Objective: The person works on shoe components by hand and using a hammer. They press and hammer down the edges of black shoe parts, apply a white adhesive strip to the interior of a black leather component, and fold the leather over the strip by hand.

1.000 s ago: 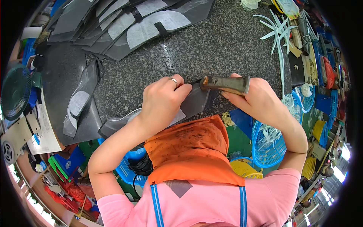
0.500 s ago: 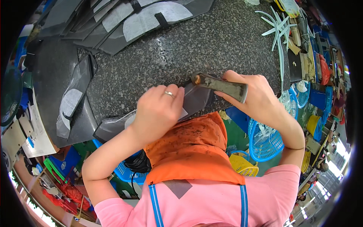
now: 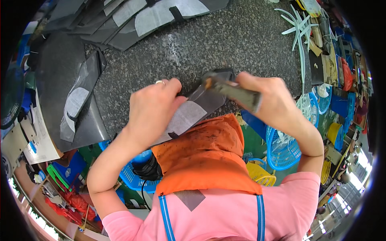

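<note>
A dark grey shoe-upper-like piece (image 3: 189, 115) with a whitish patch and a short black strip lies at the near edge of the stone slab, partly hidden by my hands. My left hand (image 3: 152, 106), a ring on one finger, is closed on its left part, thumb on the patch's edge. In my right hand (image 3: 267, 92) is a worn metal hammer (image 3: 237, 93), blurred by motion, held over the piece's right end. Its narrow end shows an orange-brown spot. The fingers of my right hand are partly hidden behind it.
Several similar grey pieces (image 3: 161, 18) are stacked at the far left; another (image 3: 76, 100) lies at the left. Pale green strips (image 3: 299, 32) rest at the far right of the speckled slab (image 3: 140, 64). A blue basket (image 3: 283, 154) and a yellow one (image 3: 261, 175) stand below right.
My left hand has moved left and opened its grip line, uncovering the whitish patch. The grey piece has shifted and turned up to the right. The hammer has stayed near the same spot, now blurred.
</note>
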A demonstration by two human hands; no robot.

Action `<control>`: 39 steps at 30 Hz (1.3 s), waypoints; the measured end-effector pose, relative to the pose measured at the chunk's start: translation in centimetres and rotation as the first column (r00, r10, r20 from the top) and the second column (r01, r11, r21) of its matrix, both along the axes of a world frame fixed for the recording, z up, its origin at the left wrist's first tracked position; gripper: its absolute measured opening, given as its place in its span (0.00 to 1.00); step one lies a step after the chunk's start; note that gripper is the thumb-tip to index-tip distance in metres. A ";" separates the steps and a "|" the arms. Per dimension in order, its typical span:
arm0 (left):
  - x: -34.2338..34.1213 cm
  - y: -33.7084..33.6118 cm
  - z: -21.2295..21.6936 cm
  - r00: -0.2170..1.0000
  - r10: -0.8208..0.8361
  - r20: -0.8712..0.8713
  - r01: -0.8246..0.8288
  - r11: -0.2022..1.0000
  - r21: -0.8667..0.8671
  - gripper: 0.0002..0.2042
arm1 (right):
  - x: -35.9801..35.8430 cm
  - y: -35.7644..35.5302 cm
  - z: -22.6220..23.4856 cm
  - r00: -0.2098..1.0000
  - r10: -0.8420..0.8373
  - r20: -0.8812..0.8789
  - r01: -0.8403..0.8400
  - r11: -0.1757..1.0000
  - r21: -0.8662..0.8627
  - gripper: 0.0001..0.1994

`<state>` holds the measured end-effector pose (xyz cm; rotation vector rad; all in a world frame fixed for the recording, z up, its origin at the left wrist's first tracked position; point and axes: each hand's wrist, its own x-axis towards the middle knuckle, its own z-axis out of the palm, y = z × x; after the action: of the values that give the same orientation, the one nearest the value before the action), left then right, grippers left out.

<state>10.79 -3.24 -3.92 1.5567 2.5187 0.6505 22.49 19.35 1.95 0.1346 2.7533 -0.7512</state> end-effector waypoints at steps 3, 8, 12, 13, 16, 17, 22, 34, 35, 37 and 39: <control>-1.2 3.1 -1.1 0.991 0.082 0.106 -0.090 0.993 0.073 0.08 | 0.3 1.9 0.2 0.977 -0.152 -0.153 0.154 0.988 0.000 0.08; -2.1 5.2 -1.6 0.999 -0.021 0.043 0.014 0.987 0.159 0.06 | 1.0 3.2 -2.0 0.977 -0.145 -0.159 0.169 0.974 0.149 0.08; -0.9 3.3 -1.7 0.992 -0.120 -0.023 0.123 0.964 0.238 0.13 | 0.9 3.4 -1.6 0.968 -0.149 -0.202 0.159 0.987 0.034 0.09; -0.4 3.6 -1.3 0.983 -0.139 -0.116 0.157 0.975 0.160 0.13 | 0.8 3.4 -1.3 0.971 -0.140 -0.195 0.145 0.989 0.015 0.09; -0.6 3.8 -0.7 0.956 -0.192 -0.221 0.209 0.976 0.059 0.14 | 0.5 3.3 -1.8 0.982 -0.025 -0.187 0.014 0.998 -0.060 0.12; -0.9 3.6 -0.9 0.989 -0.127 -0.069 0.135 0.983 0.123 0.14 | 0.3 3.1 -1.9 0.995 0.028 -0.097 -0.025 0.999 0.030 0.12; -0.5 2.8 -1.1 0.984 -0.147 -0.096 0.161 0.975 0.154 0.12 | -0.3 2.8 -1.2 0.994 -0.001 -0.107 0.003 1.000 0.018 0.11; -2.9 3.4 -1.8 0.974 -0.163 0.160 0.118 0.960 0.254 0.10 | -0.7 2.5 -1.1 0.997 -0.034 -0.070 0.035 0.999 0.014 0.11; -2.2 3.2 -1.7 0.983 -0.181 0.016 0.173 0.959 0.224 0.11 | -0.5 2.5 -1.3 0.995 -0.036 -0.095 0.034 0.999 -0.018 0.10; -1.8 3.4 -1.8 0.949 -0.196 -0.248 0.254 0.940 0.228 0.09 | -0.7 2.3 -1.1 0.999 -0.001 -0.036 -0.001 0.998 -0.069 0.11; -1.2 3.1 -1.6 0.944 -0.180 -0.278 0.240 0.950 0.199 0.08 | -1.1 2.3 -1.3 0.996 0.015 -0.088 -0.021 0.997 -0.070 0.11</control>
<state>9.54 -0.19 -5.54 2.0839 2.4657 0.7793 21.37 21.61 0.63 0.0641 2.8013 -0.8678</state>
